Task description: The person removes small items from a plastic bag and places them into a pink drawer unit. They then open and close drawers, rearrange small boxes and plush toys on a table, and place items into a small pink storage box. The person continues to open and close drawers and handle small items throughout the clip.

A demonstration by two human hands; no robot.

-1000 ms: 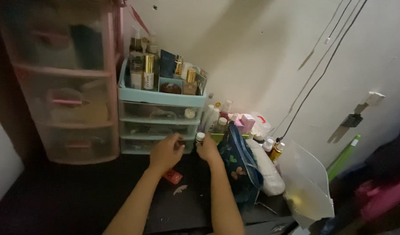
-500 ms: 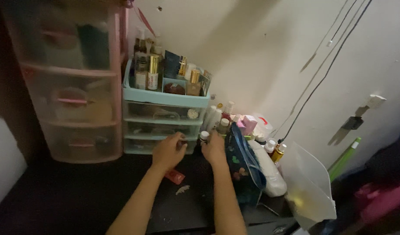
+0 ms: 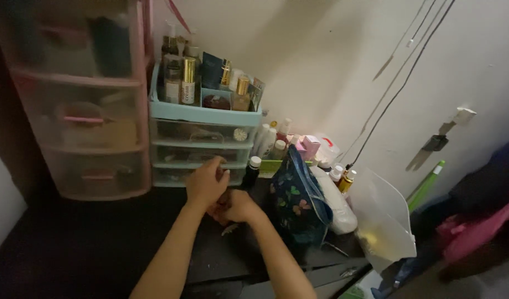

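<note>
A: Left hand [image 3: 206, 182] low on the dark desk [image 3: 99, 243], fingers curled, touching the right hand [image 3: 239, 207]. Grip on anything? Can't tell, too dim.

B: Right one?

A: Curled too, contents hidden.

B: Nearby?

A: Teal drawer unit [image 3: 202, 141] just behind; small dark white-capped bottle [image 3: 251, 171] beside it; floral pouch [image 3: 299, 202] crowding the right.

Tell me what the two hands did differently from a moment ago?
The right hand let go of the small dark bottle with a white cap and came back down beside the left hand; both now meet low over the dark table. The bottle stays standing by the teal drawers. The dark blue flowered pouch and pink drawers stayed put.
</note>
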